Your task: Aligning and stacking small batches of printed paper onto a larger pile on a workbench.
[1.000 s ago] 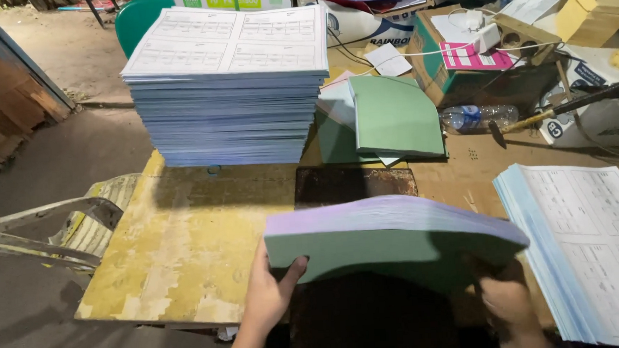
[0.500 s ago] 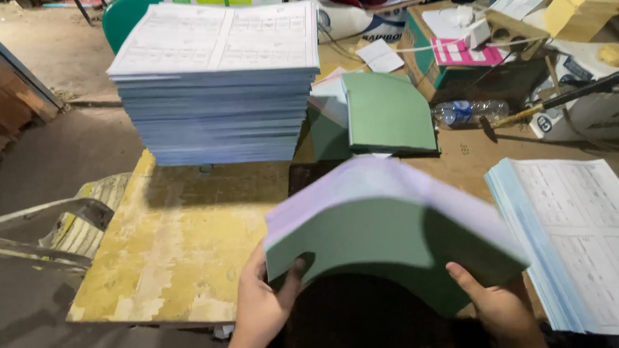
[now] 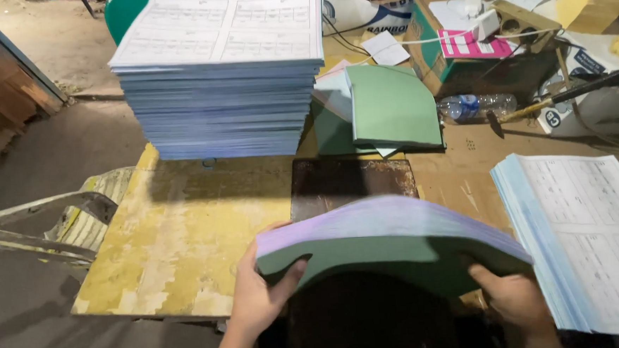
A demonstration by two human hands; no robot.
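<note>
A thick sheaf of paper with a green cover (image 3: 391, 251) arches upward low in the middle of the head view, its purple-tinted page edges on top. My left hand (image 3: 259, 297) grips its left end with the thumb pressed on the green cover. My right hand (image 3: 517, 301) holds the right end from beneath, thumb on the cover. The sheaf hangs just above the near edge of the worn yellow board table (image 3: 179, 237).
A tall stack of printed sheets (image 3: 220, 80) stands at the back left. A lower stack of printed sheets (image 3: 588, 230) lies at the right. Green-covered sheaves (image 3: 391, 106), a dark metal plate (image 3: 352, 179), a plastic bottle (image 3: 475, 105), a hammer (image 3: 566, 93) and boxes crowd the back.
The sheaf was tilted up with its green cover facing me half a second ago; now it is lowered into a flatter arch. Both hands keep their grip at the ends.
</note>
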